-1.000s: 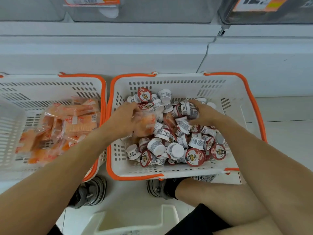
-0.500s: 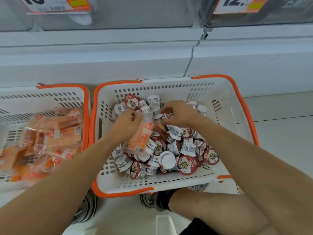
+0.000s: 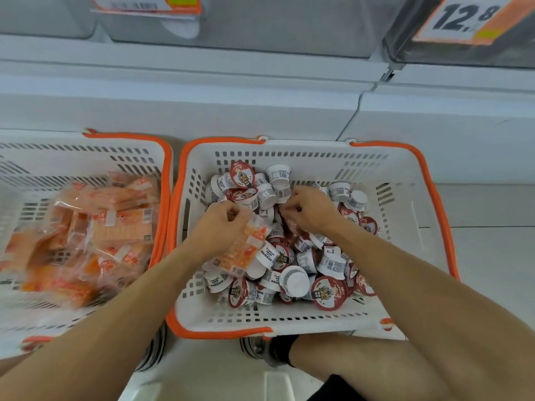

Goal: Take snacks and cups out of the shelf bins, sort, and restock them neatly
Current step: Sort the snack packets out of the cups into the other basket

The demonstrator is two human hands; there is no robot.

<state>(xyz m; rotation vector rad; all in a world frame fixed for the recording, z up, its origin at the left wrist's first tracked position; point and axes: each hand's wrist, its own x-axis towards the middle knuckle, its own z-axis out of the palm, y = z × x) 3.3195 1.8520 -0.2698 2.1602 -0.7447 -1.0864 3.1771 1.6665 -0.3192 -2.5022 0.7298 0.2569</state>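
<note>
A white basket with an orange rim holds several small white cups with red lids. My left hand grips an orange snack packet above the cups at the basket's left side. My right hand is in the middle of the pile with its fingers curled down among the cups; what they hold is hidden. A second white basket on the left holds several orange snack packets.
White shelf fronts run behind the baskets, with clear bins and orange price tags above. My shoes and knee are just below the right basket. A white stool edge shows at the bottom.
My left hand has kept its snack packet and shifted slightly. My right hand has moved left from the cups at the right into the middle of the pile. The view has shifted.
</note>
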